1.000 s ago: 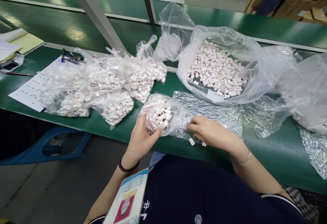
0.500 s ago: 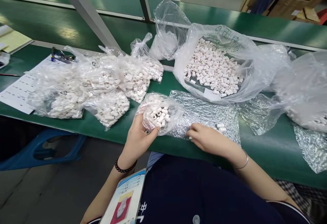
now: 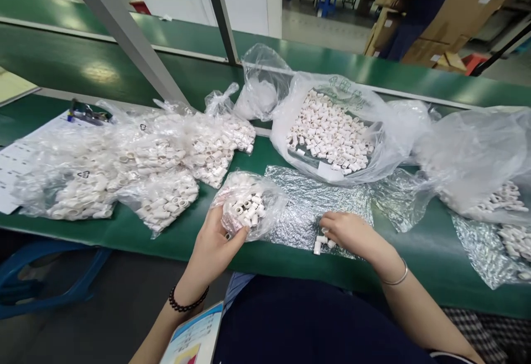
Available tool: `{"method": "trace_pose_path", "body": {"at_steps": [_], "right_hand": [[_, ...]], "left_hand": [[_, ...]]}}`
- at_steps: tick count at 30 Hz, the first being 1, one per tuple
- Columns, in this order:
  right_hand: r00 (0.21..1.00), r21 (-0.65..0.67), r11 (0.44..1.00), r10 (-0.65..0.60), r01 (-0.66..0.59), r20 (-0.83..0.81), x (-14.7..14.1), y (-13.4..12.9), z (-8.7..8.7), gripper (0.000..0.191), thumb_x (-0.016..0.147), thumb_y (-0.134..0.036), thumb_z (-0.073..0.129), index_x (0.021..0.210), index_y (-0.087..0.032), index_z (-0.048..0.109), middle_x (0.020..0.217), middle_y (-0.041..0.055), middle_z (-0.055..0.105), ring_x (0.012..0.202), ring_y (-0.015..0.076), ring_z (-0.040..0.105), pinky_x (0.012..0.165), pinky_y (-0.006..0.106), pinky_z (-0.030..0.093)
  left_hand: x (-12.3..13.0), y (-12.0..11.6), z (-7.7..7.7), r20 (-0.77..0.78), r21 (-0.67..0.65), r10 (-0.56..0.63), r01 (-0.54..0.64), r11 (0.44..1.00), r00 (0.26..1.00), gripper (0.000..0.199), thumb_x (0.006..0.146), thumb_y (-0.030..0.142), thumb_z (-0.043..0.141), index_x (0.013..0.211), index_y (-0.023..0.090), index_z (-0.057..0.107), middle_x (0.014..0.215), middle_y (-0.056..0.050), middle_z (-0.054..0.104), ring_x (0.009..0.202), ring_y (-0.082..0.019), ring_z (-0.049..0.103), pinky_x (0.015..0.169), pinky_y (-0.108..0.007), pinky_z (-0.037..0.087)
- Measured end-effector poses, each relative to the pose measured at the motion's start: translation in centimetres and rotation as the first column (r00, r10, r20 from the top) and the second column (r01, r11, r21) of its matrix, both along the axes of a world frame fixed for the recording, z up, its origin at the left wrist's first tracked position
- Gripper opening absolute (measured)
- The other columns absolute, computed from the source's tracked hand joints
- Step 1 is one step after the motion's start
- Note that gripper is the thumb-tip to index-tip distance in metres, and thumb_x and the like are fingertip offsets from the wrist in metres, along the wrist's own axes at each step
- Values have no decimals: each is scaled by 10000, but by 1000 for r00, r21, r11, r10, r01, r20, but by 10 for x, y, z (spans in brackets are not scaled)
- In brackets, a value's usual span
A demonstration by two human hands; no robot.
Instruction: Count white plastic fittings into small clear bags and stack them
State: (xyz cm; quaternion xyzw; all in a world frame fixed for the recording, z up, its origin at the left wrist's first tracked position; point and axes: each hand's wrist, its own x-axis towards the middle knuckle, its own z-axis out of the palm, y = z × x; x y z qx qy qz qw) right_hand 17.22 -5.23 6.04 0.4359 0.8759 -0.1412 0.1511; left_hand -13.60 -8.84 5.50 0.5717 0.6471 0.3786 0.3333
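My left hand (image 3: 219, 239) grips the near left edge of a small clear plastic bag (image 3: 271, 201), its thumb over the rim. White tube-shaped fittings (image 3: 250, 208) lie inside the open bag. Over a silvery crinkled sheet (image 3: 296, 209), my right hand (image 3: 346, 230) is curled with its fingertips down at several loose white fittings (image 3: 318, 245). Whether those fingers pinch a piece is hidden. Behind the sheet, a large open plastic bag (image 3: 282, 126) holds a heap of white fittings (image 3: 332, 131).
Filled clear bags (image 3: 161, 151) crowd the left of the green table (image 3: 149, 245), partly over a printed paper (image 3: 12, 159). More bags (image 3: 477, 154) stand at the right. A metal post (image 3: 124, 37) rises behind. A person (image 3: 423, 10) stands by cardboard boxes (image 3: 456, 4) beyond.
My right hand has moved slightly right over the sheet, and loose fittings now lie by its fingertips. My left hand keeps hold of the small bag. The camera view has shifted upward.
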Motion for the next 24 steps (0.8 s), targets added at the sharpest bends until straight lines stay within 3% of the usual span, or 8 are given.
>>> {"method": "trace_pose_path", "body": {"at_steps": [7, 12, 15, 19, 22, 24], "right_hand": [[1000, -19, 1000, 19, -19, -12, -7, 9, -5, 227, 909, 7, 489, 918, -132, 669, 937, 84, 670, 885, 209, 627, 712, 287, 440], [981, -29, 991, 123, -129, -150, -30, 18, 13, 210, 935, -29, 511, 852, -139, 669, 860, 62, 664, 823, 175, 619, 710, 263, 444], [903, 110, 959, 281, -259, -325, -66, 19, 19, 172, 955, -64, 527, 928, -151, 673, 923, 68, 682, 881, 180, 628, 791, 275, 488], [779, 364, 900, 402, -240, -481, -107, 21, 17, 248, 1012, -135, 463, 1201, -142, 623, 1343, 160, 609, 1194, 209, 578, 1013, 337, 488], [761, 365, 914, 362, -177, -538, -94, 25, 24, 287, 1033, -202, 445, 1251, -133, 618, 1365, 157, 611, 1244, 213, 570, 1030, 347, 500], [810, 288, 956, 207, -50, -549, -61, 29, 33, 281, 1019, -202, 475, 1243, -149, 637, 1272, 128, 672, 1185, 215, 614, 971, 352, 537]], "left_hand": [[-3, 0, -7, 27, 37, 6, -7, 999, 1000, 607, 805, 414, 692, 1360, 235, 526, 1194, -118, 655, 1089, -336, 662, 775, -385, 597], [-4, -1, -13, 8, 13, -6, 6, 1000, 1000, 614, 834, 457, 666, 1372, 205, 508, 1279, -139, 630, 1146, -336, 646, 834, -394, 589], [-3, 0, -17, 25, 48, -21, 20, 999, 999, 642, 825, 462, 680, 1385, 206, 497, 1277, -138, 632, 1177, -334, 634, 874, -399, 585], [-2, -1, -19, 85, 58, -5, 0, 998, 996, 661, 793, 471, 705, 1365, 208, 503, 1293, -135, 627, 1197, -339, 631, 937, -435, 575], [-3, -3, -18, 137, 25, 28, -31, 999, 990, 707, 776, 458, 717, 1390, 200, 478, 1340, -149, 602, 1214, -350, 624, 972, -463, 564], [-5, -5, -17, 125, 20, 51, -54, 998, 991, 719, 765, 435, 732, 1398, 207, 478, 1350, -142, 595, 1222, -357, 617, 979, -474, 562]]}}
